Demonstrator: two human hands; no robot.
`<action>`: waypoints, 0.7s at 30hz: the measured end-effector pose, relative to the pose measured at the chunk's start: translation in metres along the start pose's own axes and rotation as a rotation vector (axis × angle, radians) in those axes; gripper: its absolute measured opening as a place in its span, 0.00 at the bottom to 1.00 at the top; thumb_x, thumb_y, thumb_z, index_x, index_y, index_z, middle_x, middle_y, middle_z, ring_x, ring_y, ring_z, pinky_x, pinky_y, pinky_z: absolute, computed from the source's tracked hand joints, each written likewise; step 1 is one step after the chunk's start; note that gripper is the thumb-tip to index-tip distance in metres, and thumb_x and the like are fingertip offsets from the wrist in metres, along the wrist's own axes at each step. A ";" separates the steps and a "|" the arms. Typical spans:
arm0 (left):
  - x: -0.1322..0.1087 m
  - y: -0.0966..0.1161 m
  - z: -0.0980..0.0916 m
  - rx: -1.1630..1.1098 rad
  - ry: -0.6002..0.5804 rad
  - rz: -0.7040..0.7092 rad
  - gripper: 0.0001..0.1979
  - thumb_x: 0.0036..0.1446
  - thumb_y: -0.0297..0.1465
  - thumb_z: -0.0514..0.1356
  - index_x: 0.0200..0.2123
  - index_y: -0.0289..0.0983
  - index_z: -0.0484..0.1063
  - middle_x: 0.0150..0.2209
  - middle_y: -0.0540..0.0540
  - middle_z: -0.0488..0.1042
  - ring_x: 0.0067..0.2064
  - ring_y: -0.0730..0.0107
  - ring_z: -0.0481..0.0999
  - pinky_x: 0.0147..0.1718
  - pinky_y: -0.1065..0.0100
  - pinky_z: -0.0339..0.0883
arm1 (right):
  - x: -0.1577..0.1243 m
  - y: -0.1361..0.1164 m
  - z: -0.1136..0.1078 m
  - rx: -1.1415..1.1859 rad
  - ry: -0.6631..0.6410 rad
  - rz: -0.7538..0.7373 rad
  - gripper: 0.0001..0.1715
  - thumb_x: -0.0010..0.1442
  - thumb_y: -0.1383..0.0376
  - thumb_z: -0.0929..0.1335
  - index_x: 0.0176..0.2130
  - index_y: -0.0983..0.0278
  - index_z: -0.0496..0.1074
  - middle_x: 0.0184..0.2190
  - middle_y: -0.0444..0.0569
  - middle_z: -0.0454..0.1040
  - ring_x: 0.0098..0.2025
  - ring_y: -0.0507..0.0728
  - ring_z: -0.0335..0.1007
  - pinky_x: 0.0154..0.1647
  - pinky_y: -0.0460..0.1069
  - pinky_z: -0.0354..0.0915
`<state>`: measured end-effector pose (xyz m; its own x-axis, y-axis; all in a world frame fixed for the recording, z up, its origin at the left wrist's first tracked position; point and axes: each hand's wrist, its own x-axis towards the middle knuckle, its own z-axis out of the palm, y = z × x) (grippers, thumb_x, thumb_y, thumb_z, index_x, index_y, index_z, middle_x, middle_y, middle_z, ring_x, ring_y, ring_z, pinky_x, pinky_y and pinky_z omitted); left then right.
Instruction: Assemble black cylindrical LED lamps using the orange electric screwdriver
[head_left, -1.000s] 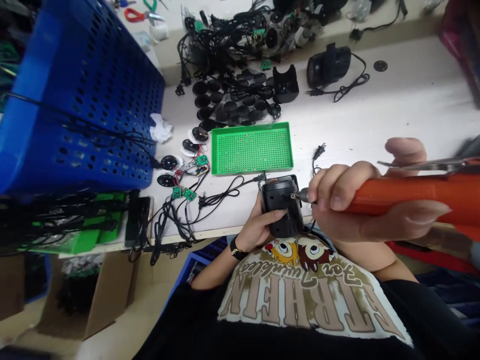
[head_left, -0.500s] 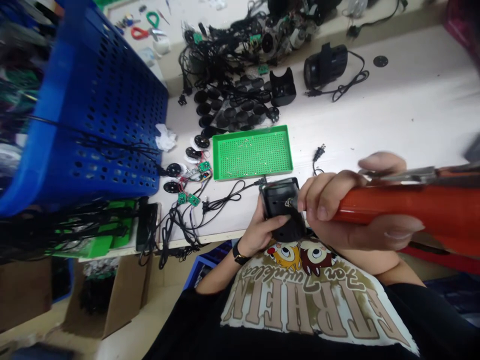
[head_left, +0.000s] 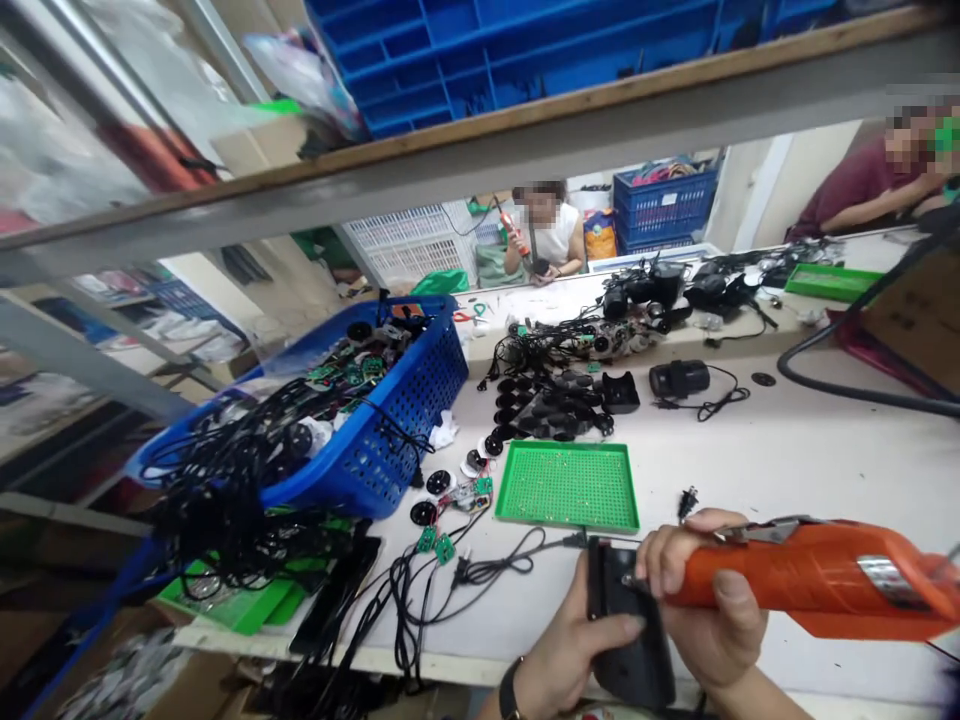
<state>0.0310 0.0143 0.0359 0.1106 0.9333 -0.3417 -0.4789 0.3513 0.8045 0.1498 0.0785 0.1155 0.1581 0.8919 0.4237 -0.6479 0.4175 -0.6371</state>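
Observation:
My left hand (head_left: 574, 645) grips a small black plastic housing (head_left: 626, 625) at the near edge of the white bench, fingers wrapped round its side. My right hand (head_left: 705, 600) is closed round an orange electric screwdriver (head_left: 817, 578), whose tip meets the top of the housing. A black cord runs from the housing leftward across the bench. Just beyond my hands lies a green perforated tray (head_left: 568, 486).
A blue basket (head_left: 360, 440) full of black cables and green boards stands at the left. Black round parts (head_left: 540, 405), a black device (head_left: 679, 379) and loose wires lie further back. Two people sit across the bench under a shelf (head_left: 480, 150).
The view has tilted up sharply, so the far bench, shelf and other people now show. My hands stay on the housing and screwdriver, now low in the picture.

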 end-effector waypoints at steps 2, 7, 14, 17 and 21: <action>-0.003 0.004 0.003 -0.008 -0.020 0.019 0.34 0.44 0.32 0.75 0.57 0.47 0.75 0.55 0.46 0.76 0.64 0.45 0.68 0.68 0.48 0.53 | -0.002 0.001 0.001 0.000 0.007 -0.009 0.14 0.62 0.54 0.69 0.45 0.57 0.75 0.17 0.38 0.69 0.16 0.55 0.63 0.18 0.52 0.66; -0.005 0.006 0.004 -0.020 -0.043 -0.002 0.33 0.46 0.33 0.76 0.56 0.45 0.72 0.54 0.46 0.75 0.63 0.48 0.69 0.66 0.51 0.57 | -0.007 0.001 0.000 0.002 -0.031 -0.025 0.13 0.65 0.55 0.68 0.46 0.57 0.74 0.17 0.39 0.70 0.18 0.56 0.66 0.19 0.52 0.69; -0.015 0.002 0.006 0.204 -0.052 0.008 0.33 0.54 0.41 0.74 0.59 0.42 0.67 0.59 0.42 0.72 0.65 0.50 0.68 0.68 0.48 0.56 | -0.021 0.005 -0.011 -0.160 -0.202 -0.174 0.12 0.67 0.51 0.69 0.43 0.54 0.66 0.16 0.32 0.66 0.13 0.51 0.61 0.18 0.48 0.68; -0.021 -0.003 0.002 0.238 -0.115 -0.021 0.35 0.56 0.42 0.73 0.61 0.42 0.64 0.58 0.42 0.73 0.65 0.48 0.69 0.67 0.47 0.59 | -0.029 0.002 -0.022 -0.196 -0.282 -0.142 0.13 0.67 0.50 0.69 0.42 0.52 0.65 0.17 0.31 0.66 0.13 0.49 0.60 0.17 0.46 0.66; -0.027 -0.011 -0.003 0.310 -0.198 -0.007 0.37 0.52 0.42 0.75 0.60 0.42 0.65 0.54 0.43 0.74 0.64 0.45 0.69 0.67 0.43 0.59 | -0.037 -0.006 -0.046 -0.251 -0.395 0.025 0.19 0.63 0.41 0.70 0.41 0.49 0.66 0.17 0.32 0.66 0.14 0.52 0.62 0.17 0.50 0.68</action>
<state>0.0310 -0.0146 0.0347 0.2937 0.9166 -0.2713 -0.1938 0.3351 0.9220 0.1825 0.0505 0.0741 -0.1825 0.7879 0.5882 -0.4396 0.4697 -0.7656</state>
